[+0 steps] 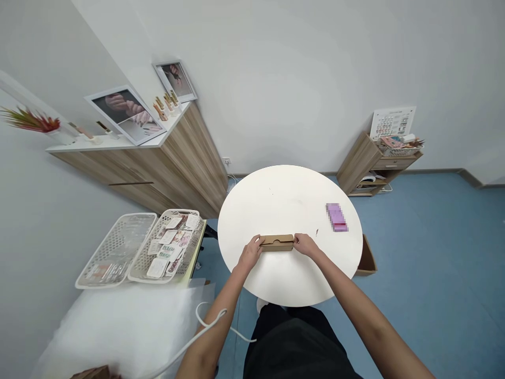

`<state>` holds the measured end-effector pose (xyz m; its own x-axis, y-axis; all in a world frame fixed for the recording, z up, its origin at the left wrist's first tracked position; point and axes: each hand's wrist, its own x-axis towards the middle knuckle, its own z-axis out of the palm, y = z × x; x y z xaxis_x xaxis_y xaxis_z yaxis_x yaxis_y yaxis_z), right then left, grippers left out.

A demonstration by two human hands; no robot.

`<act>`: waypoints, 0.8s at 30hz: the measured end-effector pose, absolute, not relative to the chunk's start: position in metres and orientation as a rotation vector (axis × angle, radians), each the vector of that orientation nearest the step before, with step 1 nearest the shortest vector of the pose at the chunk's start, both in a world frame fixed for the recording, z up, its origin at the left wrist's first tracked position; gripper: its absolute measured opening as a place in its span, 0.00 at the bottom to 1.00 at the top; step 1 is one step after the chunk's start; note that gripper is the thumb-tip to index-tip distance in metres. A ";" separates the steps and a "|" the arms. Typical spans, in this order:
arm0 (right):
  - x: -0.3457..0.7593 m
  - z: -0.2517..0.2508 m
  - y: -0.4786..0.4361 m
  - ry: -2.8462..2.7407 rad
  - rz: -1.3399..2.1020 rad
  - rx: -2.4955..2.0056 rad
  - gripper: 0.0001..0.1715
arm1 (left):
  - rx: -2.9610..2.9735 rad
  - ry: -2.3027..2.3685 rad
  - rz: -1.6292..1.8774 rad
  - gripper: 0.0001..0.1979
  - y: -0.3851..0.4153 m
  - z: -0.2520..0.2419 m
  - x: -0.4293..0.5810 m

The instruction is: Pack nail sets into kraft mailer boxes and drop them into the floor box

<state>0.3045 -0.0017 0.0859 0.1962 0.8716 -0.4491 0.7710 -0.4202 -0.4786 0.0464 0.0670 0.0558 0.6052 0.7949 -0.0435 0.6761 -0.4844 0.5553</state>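
Note:
A small, long brown cardboard box (277, 245) lies on the round white table (272, 200), near its front half. Its lid looks nearly closed, with a half-round notch at the front edge. My left hand (251, 252) grips the box's left end, fingertips on the top. At the other end my right hand (305, 244) is closed, its fingers pinching the corner by the lid. The inside of the box is hidden.
A blurred purple packet (336, 217) lies on the table's right side. White baskets (134, 268) with packets stand at left, beside a wooden cabinet (197, 163). An open brown carton (366, 258) is on the floor at right. A white cable (205, 329) hangs near my left arm.

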 end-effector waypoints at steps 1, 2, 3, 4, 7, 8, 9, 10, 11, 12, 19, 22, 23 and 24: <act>0.305 0.085 -0.004 -1.580 1.029 -2.305 0.05 | 2.316 1.170 0.285 0.22 0.067 0.055 0.046; 0.306 0.085 -0.008 -1.555 1.019 -2.286 0.06 | 2.320 1.172 0.279 0.22 0.067 0.055 0.046; 0.307 0.084 -0.011 -1.532 0.999 -2.249 0.09 | 2.319 1.170 0.277 0.22 0.066 0.055 0.046; 0.307 0.083 -0.016 -1.521 0.971 -2.196 0.14 | 2.316 1.167 0.278 0.21 0.066 0.055 0.046; 0.303 0.077 -0.029 -1.579 0.876 -2.023 0.25 | 2.316 1.166 0.286 0.21 0.065 0.056 0.045; 0.301 0.075 -0.033 -1.611 0.838 -1.990 0.27 | 2.318 1.171 0.284 0.21 0.064 0.056 0.045; 0.299 0.072 -0.037 -1.641 0.799 -1.970 0.29 | 2.320 1.179 0.281 0.21 0.063 0.056 0.045; 0.296 0.069 -0.040 -1.664 0.759 -1.960 0.30 | 2.319 1.190 0.275 0.21 0.061 0.057 0.046; 0.295 0.065 -0.043 -1.682 0.724 -1.954 0.30 | 2.318 1.205 0.270 0.21 0.060 0.057 0.046; 0.294 0.062 -0.045 -1.697 0.693 -1.948 0.31 | 2.315 1.222 0.266 0.21 0.058 0.057 0.046; 0.291 0.046 -0.051 -1.786 0.533 -1.940 0.32 | 2.278 1.254 0.358 0.22 0.044 0.050 0.049; 0.287 0.040 -0.054 -1.796 0.476 -1.959 0.32 | 2.280 1.240 0.400 0.22 0.041 0.044 0.049; 0.286 0.038 -0.055 -1.800 0.459 -1.962 0.31 | 2.286 1.240 0.402 0.22 0.041 0.042 0.049; 0.284 0.035 -0.055 -1.806 0.443 -1.964 0.31 | 2.292 1.240 0.402 0.22 0.041 0.040 0.048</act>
<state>0.2845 -0.0551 0.0354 0.0992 0.9935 0.0557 0.8549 -0.0564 -0.5157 0.0482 0.0405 0.0404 0.5417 0.8403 0.0209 0.6929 -0.4605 0.5548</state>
